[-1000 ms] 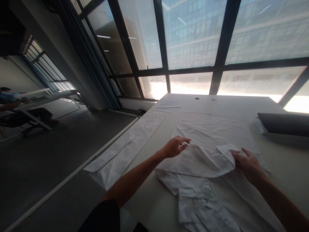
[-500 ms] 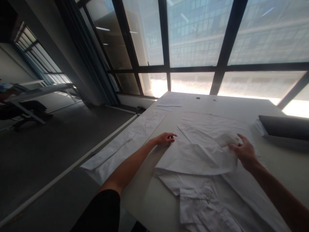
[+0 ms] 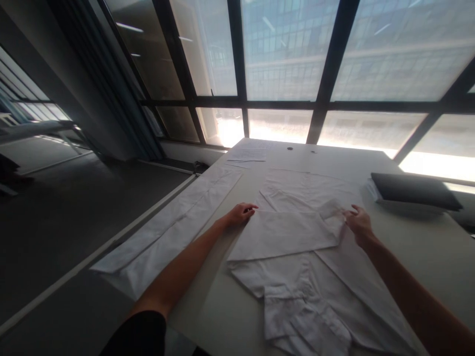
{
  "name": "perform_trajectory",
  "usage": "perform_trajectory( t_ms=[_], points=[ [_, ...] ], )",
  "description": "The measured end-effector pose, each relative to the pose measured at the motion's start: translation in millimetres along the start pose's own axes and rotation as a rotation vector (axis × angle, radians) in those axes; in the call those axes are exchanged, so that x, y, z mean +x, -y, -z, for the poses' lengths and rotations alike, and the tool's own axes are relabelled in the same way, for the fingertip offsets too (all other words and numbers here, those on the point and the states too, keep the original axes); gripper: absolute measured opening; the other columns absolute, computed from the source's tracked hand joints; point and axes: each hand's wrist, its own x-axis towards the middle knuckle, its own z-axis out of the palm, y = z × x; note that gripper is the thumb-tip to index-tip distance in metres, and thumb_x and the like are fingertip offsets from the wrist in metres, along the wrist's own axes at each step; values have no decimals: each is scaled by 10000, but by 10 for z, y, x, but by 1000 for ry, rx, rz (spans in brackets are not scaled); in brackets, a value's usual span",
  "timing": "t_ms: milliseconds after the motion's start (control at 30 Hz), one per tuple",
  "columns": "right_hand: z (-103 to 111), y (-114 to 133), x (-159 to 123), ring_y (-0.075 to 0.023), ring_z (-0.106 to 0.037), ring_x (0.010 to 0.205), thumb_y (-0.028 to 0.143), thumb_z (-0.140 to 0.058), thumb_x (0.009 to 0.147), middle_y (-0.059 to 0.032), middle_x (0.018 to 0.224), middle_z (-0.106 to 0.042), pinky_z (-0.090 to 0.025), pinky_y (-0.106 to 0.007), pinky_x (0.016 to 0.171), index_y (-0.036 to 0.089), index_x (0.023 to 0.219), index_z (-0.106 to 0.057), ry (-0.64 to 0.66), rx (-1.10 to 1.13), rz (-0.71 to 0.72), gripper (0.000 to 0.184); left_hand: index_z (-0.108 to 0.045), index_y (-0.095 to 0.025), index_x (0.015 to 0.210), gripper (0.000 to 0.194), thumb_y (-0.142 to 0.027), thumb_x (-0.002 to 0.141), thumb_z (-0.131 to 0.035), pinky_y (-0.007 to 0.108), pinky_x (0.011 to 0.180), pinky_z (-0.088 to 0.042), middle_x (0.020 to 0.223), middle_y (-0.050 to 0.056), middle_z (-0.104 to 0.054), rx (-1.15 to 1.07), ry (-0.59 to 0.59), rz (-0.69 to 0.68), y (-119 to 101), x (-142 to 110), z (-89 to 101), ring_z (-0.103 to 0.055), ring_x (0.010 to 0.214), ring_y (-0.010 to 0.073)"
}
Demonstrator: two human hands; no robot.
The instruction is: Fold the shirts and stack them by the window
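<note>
A white shirt (image 3: 282, 235) lies partly folded on the white table, with one flap turned across its middle. My left hand (image 3: 241, 214) is at the flap's upper left corner, thumb and fingers closed on the edge. On the other side, my right hand (image 3: 358, 221) pinches the flap's upper right end, where the cloth is bunched and slightly raised. Nearer to me, a gathered part that looks like a cuff (image 3: 284, 311) lies crumpled over the lower cloth.
Another length of white cloth (image 3: 166, 227) lies along the left edge of the table (image 3: 404, 237) and hangs over it. Paper sheets (image 3: 247, 153) lie at the far left corner. A dark folded bundle (image 3: 411, 190) sits at the right. Windows stand behind the table.
My view has turned to the right. My right hand has closed on the flap's right end, and the flap's lower right part has been drawn up and in. My left hand keeps its place at the corner.
</note>
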Motion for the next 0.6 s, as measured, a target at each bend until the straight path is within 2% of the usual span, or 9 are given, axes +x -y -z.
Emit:
perform_trajectory(
  t_ms=[67, 133, 233, 300, 400, 500, 600],
  points=[
    [-31, -141, -4, -312, -619, 1031, 393, -607, 769, -226, 1189, -633, -504, -453, 903, 57, 1364, -523, -71, -248, 185, 688, -703, -158, 1218, 470, -461, 939, -477, 334, 958, -462, 1107, 104, -735, 14, -19, -9, 18, 10, -18, -651, 1027, 232],
    [-92, -166, -90, -355, -542, 1176, 458, -557, 824, -259, 1256, -592, -420, -498, 1018, 27, 1355, -516, -83, -445, 393, 685, -714, -166, 1198, 462, -464, 939, -473, 336, 970, -460, 1110, 100, -739, 27, -41, -7, 31, 19, -38, -653, 1045, 236],
    [-212, -74, -290, -381, -475, 1238, 509, -568, 845, -252, 1319, -537, -407, -508, 1011, 60, 1386, -485, 2, -717, 571, 708, -725, -181, 1173, 439, -456, 940, -475, 332, 969, -465, 1105, 88, -744, 47, -74, -9, 36, 18, -68, -662, 1042, 232],
    [-269, 3, -402, -381, -489, 1202, 485, -596, 848, -242, 1344, -504, -454, -479, 933, 92, 1409, -463, 48, -873, 579, 698, -729, -193, 1160, 414, -440, 947, -473, 329, 965, -467, 1103, 78, -747, 67, -96, -11, 22, 6, -89, -665, 1041, 226],
    [-274, 70, -484, -365, -526, 1134, 387, -566, 887, -234, 1268, -535, -485, -422, 843, 85, 1313, -540, 34, -1022, 536, 523, -730, -207, 1148, 378, -406, 956, -472, 332, 969, -463, 1105, 68, -748, 117, -120, -16, -19, -21, -118, -662, 1041, 219],
    [-211, 82, -480, -362, -553, 1101, 300, -528, 903, -236, 1175, -578, -488, -379, 788, 64, 1150, -634, 22, -1112, 546, 357, -727, -211, 1149, 355, -378, 964, -474, 334, 970, -457, 1109, 63, -745, 159, -129, -18, -58, -39, -141, -657, 1037, 213],
    [-121, 97, -399, -320, -619, 992, 233, -484, 913, -215, 1051, -643, -469, -340, 748, 82, 1043, -690, 81, -1111, 528, 286, -724, -216, 1151, 342, -365, 971, -474, 328, 957, -458, 1117, 56, -743, 174, -137, -20, -70, -44, -156, -655, 1032, 208]
  ],
)
